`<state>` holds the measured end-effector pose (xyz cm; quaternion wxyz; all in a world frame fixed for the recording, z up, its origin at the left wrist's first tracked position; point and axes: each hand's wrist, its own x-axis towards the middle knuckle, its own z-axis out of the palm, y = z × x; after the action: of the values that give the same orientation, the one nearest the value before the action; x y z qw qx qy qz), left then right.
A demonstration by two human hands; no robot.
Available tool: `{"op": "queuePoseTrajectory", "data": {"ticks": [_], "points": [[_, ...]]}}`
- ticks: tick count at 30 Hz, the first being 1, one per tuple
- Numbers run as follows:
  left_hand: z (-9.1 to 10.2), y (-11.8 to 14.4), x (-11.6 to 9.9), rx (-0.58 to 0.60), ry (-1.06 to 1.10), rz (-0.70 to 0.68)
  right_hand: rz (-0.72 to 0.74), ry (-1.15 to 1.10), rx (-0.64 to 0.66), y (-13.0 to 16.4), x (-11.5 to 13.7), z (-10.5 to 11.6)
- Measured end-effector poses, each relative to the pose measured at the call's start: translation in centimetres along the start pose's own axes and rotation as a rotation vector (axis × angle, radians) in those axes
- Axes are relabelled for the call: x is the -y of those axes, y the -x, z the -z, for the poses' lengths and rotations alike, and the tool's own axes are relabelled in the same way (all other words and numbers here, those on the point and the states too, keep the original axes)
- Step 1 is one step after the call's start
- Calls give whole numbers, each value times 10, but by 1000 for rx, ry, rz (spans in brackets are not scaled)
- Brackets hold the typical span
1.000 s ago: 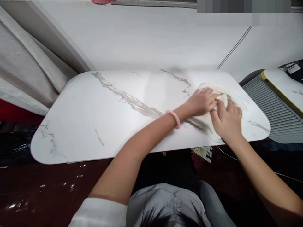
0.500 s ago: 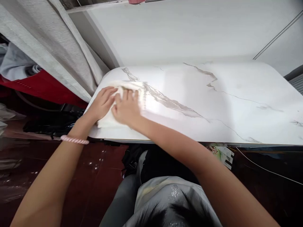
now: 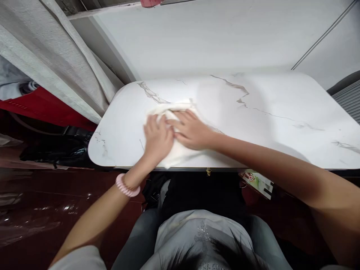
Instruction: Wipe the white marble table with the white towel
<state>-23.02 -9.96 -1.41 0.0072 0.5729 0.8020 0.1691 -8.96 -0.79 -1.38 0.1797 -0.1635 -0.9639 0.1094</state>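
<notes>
On the left half of the white, grey-veined marble-look table (image 3: pixel 281 112) with rounded corners, near its front edge: a crumpled white cloth (image 3: pixel 180 153), lying flat on the tabletop. Pressed onto that cloth from above, both hands side by side and touching each other. Left hand (image 3: pixel 157 139) palm down with fingers spread flat, not curled around anything, covering the cloth's left part; around its wrist, a pale pink coiled band (image 3: pixel 127 186). Right hand (image 3: pixel 192 131) likewise flat and open, fingers pointing left, laid over the cloth's upper right part, its forearm stretched across from the right edge of view. Visible beyond the fingertips, a bunched fold of cloth; below the palms, another corner reaching almost to the table's edge. Behind the table, a plain white wall (image 3: pixel 210 41). Left of it, a hanging grey textured curtain (image 3: pixel 47 56), with red fabric (image 3: pixel 42 108) below. Under the table's front edge, a small printed tag (image 3: pixel 258 182) and dark glossy red floor (image 3: pixel 56 210).
</notes>
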Motion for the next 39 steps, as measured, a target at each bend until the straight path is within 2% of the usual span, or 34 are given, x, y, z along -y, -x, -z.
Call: {"op": "queuePoseTrajectory", "data": {"ticks": [3,6,9,11,14,17,21,23,26,29,32,35,39], "points": [[-32,-29,-79,88,86,-173,-156,34,-18,63,-51,37],[-66,-50,-167,144,209,-367,-368,127,-75,136,-92,73],[-90,-50,-255,160,271,-552,-599,252,-149,213,-116,106],[-97,-39,-302,148,266,-672,-744,319,-173,260,-121,122],[-99,-20,-345,135,254,-811,-904,414,-210,309,-114,132],[-98,-10,-357,168,256,-898,-977,497,-262,327,-100,129],[-91,-1,-338,233,227,-881,-1008,544,-289,312,-75,114],[-83,5,-318,247,196,-843,-1001,548,-272,294,-60,106],[-66,10,-274,271,135,-797,-913,526,-235,258,-34,88],[-46,10,-216,304,78,-755,-823,491,-222,211,-5,67],[-23,9,-147,306,45,-683,-765,442,-193,156,27,43],[1,16,-71,269,34,-566,-674,359,-103,99,62,20],[31,38,36,156,32,-395,-434,219,-35,27,109,-16]]}}
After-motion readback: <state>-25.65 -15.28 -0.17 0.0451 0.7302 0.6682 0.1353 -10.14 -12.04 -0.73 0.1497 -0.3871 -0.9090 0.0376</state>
